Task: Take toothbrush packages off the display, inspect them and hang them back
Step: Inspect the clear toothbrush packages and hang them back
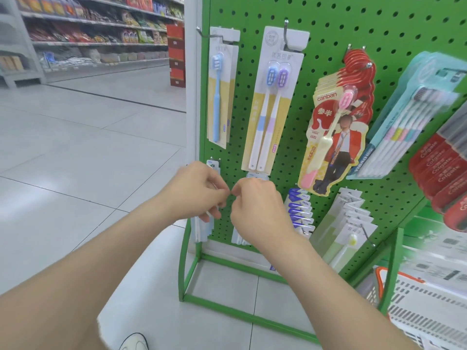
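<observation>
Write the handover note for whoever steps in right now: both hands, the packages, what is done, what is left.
Left hand: fingers curled, grip on the lower-left white package, low at the left edge of the green pegboard.
Right hand: fingers curled, tips close to the left's; what it holds is hidden.
Packages: the blue single-brush package, twin-brush package and canban packages hang on their hooks above.
Done: cannot tell which were inspected.
Left: probably settle this package on its hook, or lift it off to inspect, then go along the lower row.
</observation>
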